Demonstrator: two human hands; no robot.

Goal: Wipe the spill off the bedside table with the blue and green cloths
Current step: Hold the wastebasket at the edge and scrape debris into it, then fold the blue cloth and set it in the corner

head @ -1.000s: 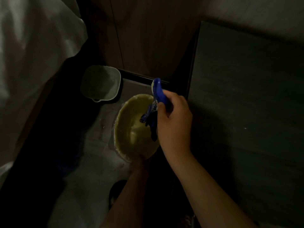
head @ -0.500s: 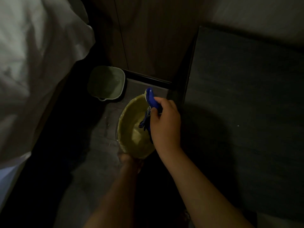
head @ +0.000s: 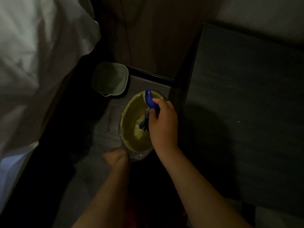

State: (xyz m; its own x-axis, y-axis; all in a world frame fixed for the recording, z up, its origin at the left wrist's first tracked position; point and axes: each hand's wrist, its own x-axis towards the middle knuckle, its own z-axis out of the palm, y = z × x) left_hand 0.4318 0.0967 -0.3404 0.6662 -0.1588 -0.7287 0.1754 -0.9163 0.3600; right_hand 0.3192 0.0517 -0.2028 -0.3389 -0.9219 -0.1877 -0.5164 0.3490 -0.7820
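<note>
Head view: right hand [head: 162, 124] is closed around a blue cloth [head: 150, 100], bunched so one end sticks up past the knuckles and a dark tail hangs down inside the yellow basin [head: 130, 125] on the floor. Compared with 1 second ago, this hand sits lower and closer to the basin's far rim, and the cloth hangs straighter over the bowl. Left hand [head: 117, 156] has come off the basin's near rim, where it was gripping half a second ago; it now appears as a blurred, loosely curled fist just beside that rim, apparently holding nothing, though the blur leaves that unsure. A pale green bin [head: 110, 78] stands beyond the basin, near the wooden panel. The dark bench [head: 246, 96] fills the right side, and no spill can be made out on it in this dim light. White bedding [head: 41, 46] lies at left. No green cloth is visible. My reading: the cloth is being wrung or rinsed, so wiping the bench comes next once the hand lifts across.
</note>
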